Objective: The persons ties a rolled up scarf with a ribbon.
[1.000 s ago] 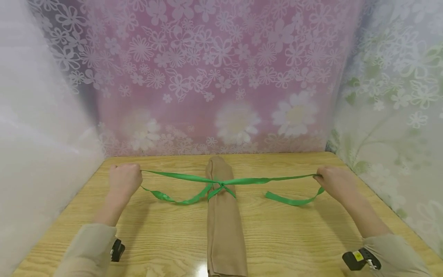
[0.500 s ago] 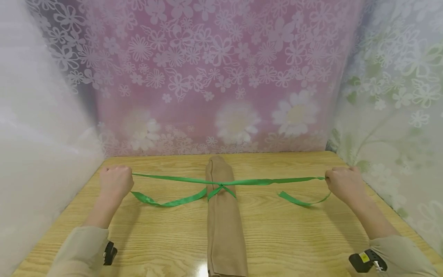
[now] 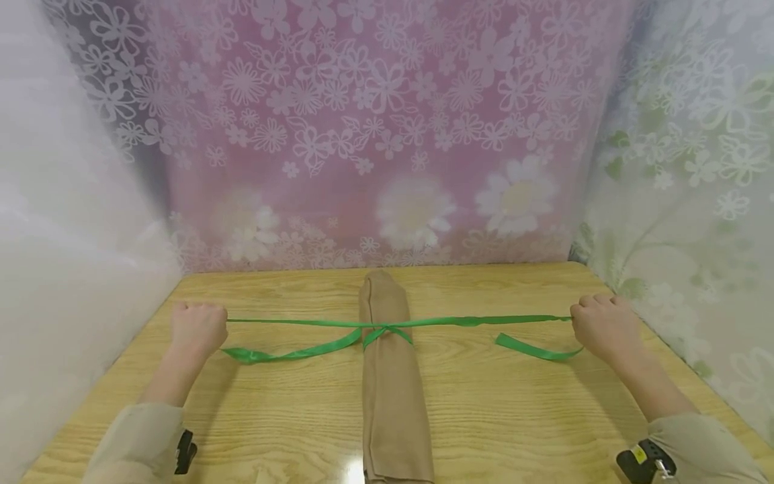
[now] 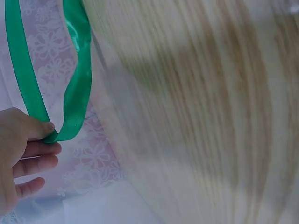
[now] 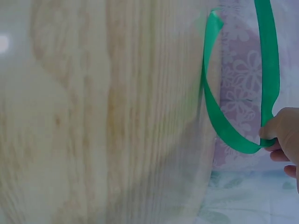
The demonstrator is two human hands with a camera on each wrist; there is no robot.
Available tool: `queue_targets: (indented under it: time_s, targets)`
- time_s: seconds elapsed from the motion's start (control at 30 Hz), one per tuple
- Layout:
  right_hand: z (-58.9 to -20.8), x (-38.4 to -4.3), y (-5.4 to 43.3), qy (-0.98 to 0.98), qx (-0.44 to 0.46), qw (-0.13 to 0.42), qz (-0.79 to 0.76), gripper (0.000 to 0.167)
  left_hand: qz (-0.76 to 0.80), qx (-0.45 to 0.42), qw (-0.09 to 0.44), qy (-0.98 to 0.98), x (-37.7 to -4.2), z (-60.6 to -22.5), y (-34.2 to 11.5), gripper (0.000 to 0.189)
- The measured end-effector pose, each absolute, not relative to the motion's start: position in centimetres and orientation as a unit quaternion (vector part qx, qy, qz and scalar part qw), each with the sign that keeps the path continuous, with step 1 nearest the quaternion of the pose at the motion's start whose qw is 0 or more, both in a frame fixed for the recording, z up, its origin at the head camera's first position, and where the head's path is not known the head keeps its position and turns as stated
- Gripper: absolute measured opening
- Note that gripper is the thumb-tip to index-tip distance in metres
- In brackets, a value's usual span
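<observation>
A long roll of brown cloth (image 3: 396,403) lies lengthwise down the middle of the table, with a green ribbon (image 3: 447,322) tied around its upper part. My left hand (image 3: 198,328) pinches one side of the ribbon between thumb and forefinger, as the left wrist view shows; the other fingers of that hand (image 4: 23,154) are loosely bent. On the far side my right hand (image 3: 605,328) pinches the other side of the ribbon. The stretch between the hands runs nearly straight and taut across the cloth. Beyond each pinch a slack length of ribbon (image 5: 229,133) hangs down in a curve.
The wooden table (image 3: 290,417) has a light grain. A pink flowered sheet (image 3: 375,134) stands behind it, a pale sheet (image 3: 72,235) on the left and a flowered one (image 3: 683,222) on the right. Black wrist cameras (image 3: 643,462) sit at the cuffs.
Both hands have moved outward and slightly nearer, drawing the ribbon straighter and lower over the cloth. The knot looks flatter, and the loose right-hand end has shifted rightward. The cloth roll has stayed put.
</observation>
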State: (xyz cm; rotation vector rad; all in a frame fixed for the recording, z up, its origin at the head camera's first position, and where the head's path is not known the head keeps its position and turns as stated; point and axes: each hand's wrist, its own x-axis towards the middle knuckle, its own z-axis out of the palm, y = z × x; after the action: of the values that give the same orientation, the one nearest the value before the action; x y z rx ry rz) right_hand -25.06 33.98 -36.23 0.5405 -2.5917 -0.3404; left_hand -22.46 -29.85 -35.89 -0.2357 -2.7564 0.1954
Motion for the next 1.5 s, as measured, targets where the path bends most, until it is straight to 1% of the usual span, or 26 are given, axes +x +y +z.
queue_targets:
  time_s: [0.1,0.17,0.33,0.43,0.6,0.7,0.8,0.83,1.03,1.27,1.5]
  targets:
    - [-36.8,-25.2,34.3,-0.93,0.215,0.264,-0.135,0.027,0.071,-0.094,0.189,-0.975,-22.5,-36.3,-30.4,0.041]
    - [-37.0,-25.3,34.4,-0.928,0.22,0.267,-0.139,0.027,0.074,-0.097,0.186,-0.975,-22.4,-36.5,-30.6,0.042]
    - [-37.4,-25.4,34.6,-0.934,0.213,0.247,-0.146,0.025,0.078,-0.102,0.171,-0.977,-22.2,-36.9,-31.0,0.043]
    - [-37.6,-25.5,34.7,-0.937,0.208,0.238,-0.146,0.023,0.075,-0.103,0.171,-0.977,-22.1,-37.0,-31.0,0.042]
    - [-38.0,-25.5,34.9,-0.936,0.211,0.24,-0.147,0.024,0.076,-0.103,0.162,-0.978,-22.0,-37.1,-31.1,0.04]
    - [-38.1,-25.5,35.0,-0.937,0.21,0.24,-0.146,0.023,0.078,-0.098,0.138,-0.983,-22.0,-37.1,-31.2,0.029]
    - [-38.1,-25.4,35.0,-0.942,0.199,0.229,-0.141,0.021,0.083,-0.093,0.113,-0.986,-22.0,-37.0,-31.2,0.015]
    - [-38.0,-25.4,35.0,-0.945,0.195,0.223,-0.139,0.02,0.083,-0.092,0.107,-0.986,-22.0,-37.0,-31.2,0.013]
    - [-38.0,-25.1,35.1,-0.954,0.177,0.206,-0.128,0.018,0.087,-0.085,0.091,-0.988,-22.0,-37.1,-31.3,0.022]
    - [-38.1,-25.2,35.3,-0.961,0.161,0.188,-0.123,0.014,0.084,-0.081,0.081,-0.99,-22.2,-36.8,-31.4,0.014]
    - [-38.1,-25.2,35.4,-0.963,0.151,0.185,-0.121,0.017,0.077,-0.074,0.074,-0.992,-22.2,-37.0,-31.8,0.018]
